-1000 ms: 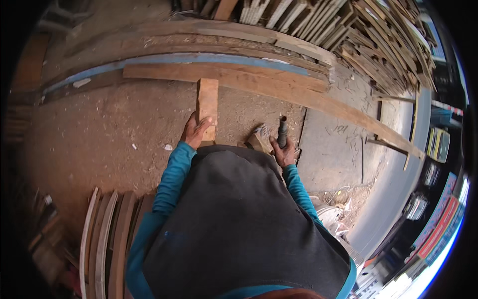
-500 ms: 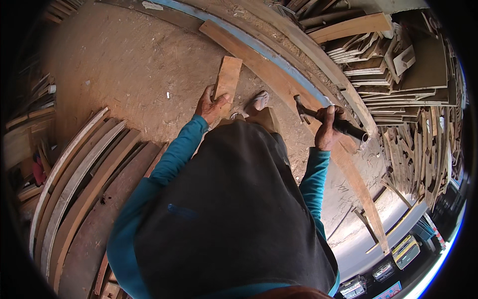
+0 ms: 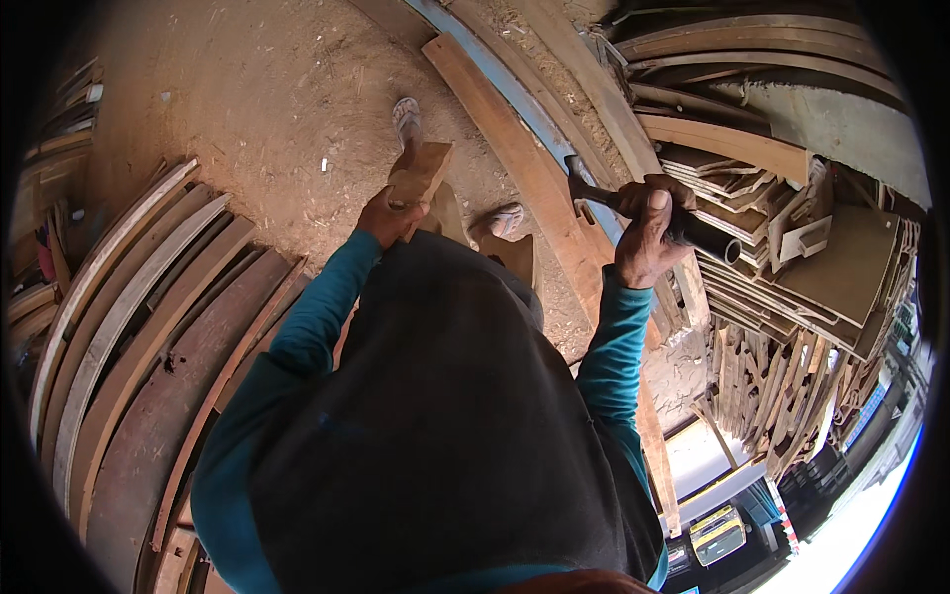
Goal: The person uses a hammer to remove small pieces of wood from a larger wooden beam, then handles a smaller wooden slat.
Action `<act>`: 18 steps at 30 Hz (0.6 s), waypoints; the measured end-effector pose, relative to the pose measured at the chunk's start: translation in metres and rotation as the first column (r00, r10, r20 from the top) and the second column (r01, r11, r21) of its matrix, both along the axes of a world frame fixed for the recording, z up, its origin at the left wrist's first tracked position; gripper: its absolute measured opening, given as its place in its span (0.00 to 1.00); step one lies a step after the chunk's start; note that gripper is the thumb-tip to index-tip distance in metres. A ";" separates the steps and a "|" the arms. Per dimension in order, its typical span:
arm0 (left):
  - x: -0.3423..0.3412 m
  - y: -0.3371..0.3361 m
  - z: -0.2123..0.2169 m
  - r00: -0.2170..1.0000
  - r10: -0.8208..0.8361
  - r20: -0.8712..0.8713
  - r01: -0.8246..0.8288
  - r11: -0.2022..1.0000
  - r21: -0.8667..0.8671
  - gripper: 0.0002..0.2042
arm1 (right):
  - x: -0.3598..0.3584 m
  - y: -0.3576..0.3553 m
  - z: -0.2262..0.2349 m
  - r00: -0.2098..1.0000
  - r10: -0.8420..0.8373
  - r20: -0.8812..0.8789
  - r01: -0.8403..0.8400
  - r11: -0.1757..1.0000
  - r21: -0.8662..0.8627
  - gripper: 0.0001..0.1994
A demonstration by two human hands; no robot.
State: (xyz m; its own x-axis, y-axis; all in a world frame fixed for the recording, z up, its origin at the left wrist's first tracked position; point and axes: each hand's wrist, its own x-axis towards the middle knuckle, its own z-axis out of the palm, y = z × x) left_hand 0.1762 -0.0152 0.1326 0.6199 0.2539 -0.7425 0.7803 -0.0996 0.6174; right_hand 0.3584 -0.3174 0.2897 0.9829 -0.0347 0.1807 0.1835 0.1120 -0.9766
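My left hand [image 3: 393,212] is closed round the lower end of a short wooden board [image 3: 424,170], which tilts up in front of me. In my right hand [image 3: 650,230] is a claw hammer [image 3: 598,194], gripped by its dark handle, with the head pointing left. The hammer's head hangs above a long wooden plank [image 3: 515,148] on the ground. Hammer and short board are well apart from each other.
Long stacked boards [image 3: 139,386] lie at my left. On the right are piled wooden sheets [image 3: 841,262] and a heap of wood scraps [image 3: 772,381]. Long beams, one with a blue edge [image 3: 534,139], run along the dirt floor [image 3: 267,119]. A yellow-and-black case [image 3: 717,535] stands lower right.
My view has turned to the right and my feet have moved apart in a step. The short board has come lower and more tilted. Both hands keep their hold.
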 end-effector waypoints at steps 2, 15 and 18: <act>0.018 0.015 -0.029 0.968 -0.233 -0.091 0.250 0.902 0.353 0.41 | 0.021 0.029 -0.014 0.993 -0.090 -0.073 0.087 0.996 -0.035 0.17; 0.193 0.149 -0.354 0.880 -0.462 0.107 0.456 0.886 0.080 0.37 | 0.205 0.256 -0.245 0.973 0.181 -0.140 -0.227 0.836 -0.500 0.14; 0.236 0.171 -0.414 0.805 -0.588 0.085 0.552 0.793 0.259 0.37 | 0.232 0.322 -0.297 0.939 0.344 0.023 -0.318 0.889 -0.329 0.21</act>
State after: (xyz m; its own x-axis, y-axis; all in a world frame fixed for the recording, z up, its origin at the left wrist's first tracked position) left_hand 0.4127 0.1559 -0.2813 0.8019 -0.0432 -0.5959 0.4372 -0.6372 0.6347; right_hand 0.5905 0.0047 -0.0077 0.9095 0.3617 0.2051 0.2676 -0.1316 -0.9545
